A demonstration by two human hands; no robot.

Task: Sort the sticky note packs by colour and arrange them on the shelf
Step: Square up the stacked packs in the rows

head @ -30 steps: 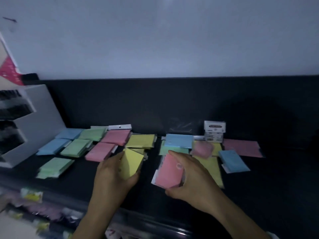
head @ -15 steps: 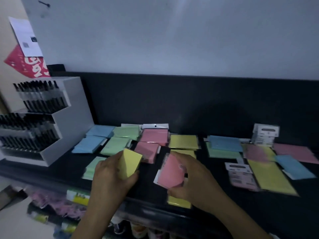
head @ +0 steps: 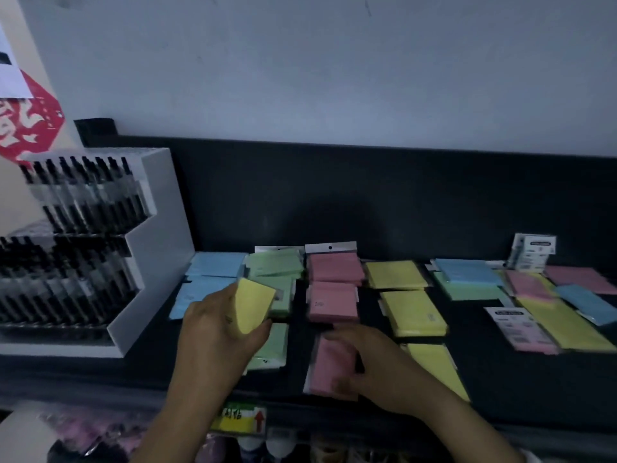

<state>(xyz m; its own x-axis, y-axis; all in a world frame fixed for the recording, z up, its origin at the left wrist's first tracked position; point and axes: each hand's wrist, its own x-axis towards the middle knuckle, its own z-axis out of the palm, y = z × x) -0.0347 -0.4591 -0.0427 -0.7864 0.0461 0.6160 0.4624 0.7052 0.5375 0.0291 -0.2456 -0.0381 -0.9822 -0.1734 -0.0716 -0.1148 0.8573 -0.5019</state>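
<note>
On the black shelf (head: 500, 389), sticky note packs lie in colour columns: blue (head: 217, 265), green (head: 277, 265), pink (head: 334, 269) and yellow (head: 395, 275). My left hand (head: 217, 332) grips a yellow pack (head: 253, 305), raised above the green column. My right hand (head: 377, 365) holds a pink pack (head: 330, 365) low over the shelf's front, in line with the pink column, just before a second pink pack (head: 332, 302). Yellow packs (head: 412, 312) lie to its right. An unsorted mixed pile (head: 534, 295) of blue, green, pink and yellow packs sits at the right.
A white stepped display of black pens (head: 83, 248) stands at the shelf's left end. A small white box (head: 534, 250) stands at the back right. A yellow price label (head: 238, 421) is on the shelf's front edge, with goods below it.
My right hand has lowered the pink pack toward the shelf in front of the pink column. My left hand has carried the yellow pack slightly left. The view has shifted left and closer.
</note>
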